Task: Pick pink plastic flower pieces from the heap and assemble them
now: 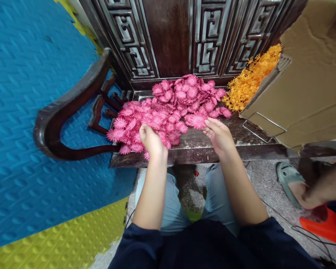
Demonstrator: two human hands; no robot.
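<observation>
A big heap of pink plastic flower heads covers the seat of a dark wooden chair. My left hand rests at the heap's near edge with its fingers curled around a few pink flowers. My right hand lies on the bare seat just right of the heap, and its fingertips touch one pink flower. Whether it grips that flower I cannot tell. Both forearms reach out from dark blue sleeves above my knees.
A bunch of orange plastic sprigs lies at the back right beside a brown cardboard box. The chair's curved armrest stands left. Blue and yellow foam mats cover the floor. Another person's sandalled foot is at the right.
</observation>
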